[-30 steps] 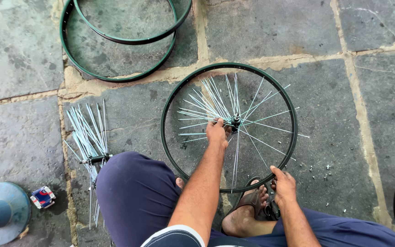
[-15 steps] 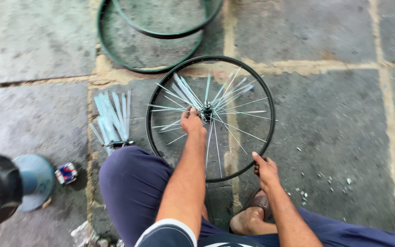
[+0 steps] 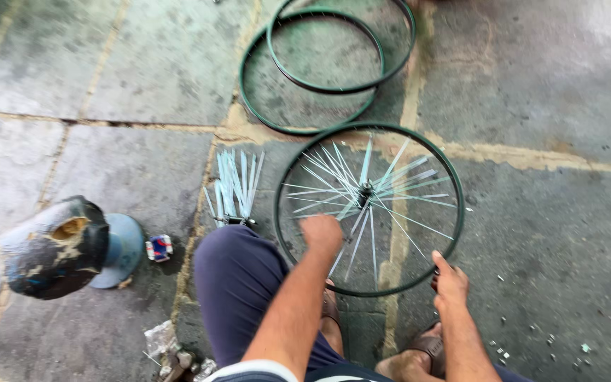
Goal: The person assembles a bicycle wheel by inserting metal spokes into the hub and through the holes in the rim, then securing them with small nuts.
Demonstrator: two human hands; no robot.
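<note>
Small red-blue-white packet (image 3: pixel 158 247) beside stool (image 3: pixel 123 249)

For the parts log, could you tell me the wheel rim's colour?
Dark green, clearest in the head view: the rim.

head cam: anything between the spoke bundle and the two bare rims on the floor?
Nothing. In the head view only bare stone floor with a cracked joint separates the spoke bundle from the two bare rims.

I have one view only, from the head camera, looking steeply down and slightly forward at the stone floor (image 3: pixel 107 78). It sits close above my knees, my forearms entering from the bottom edge, the spoked wheel (image 3: pixel 369 209) near centre frame.
</note>
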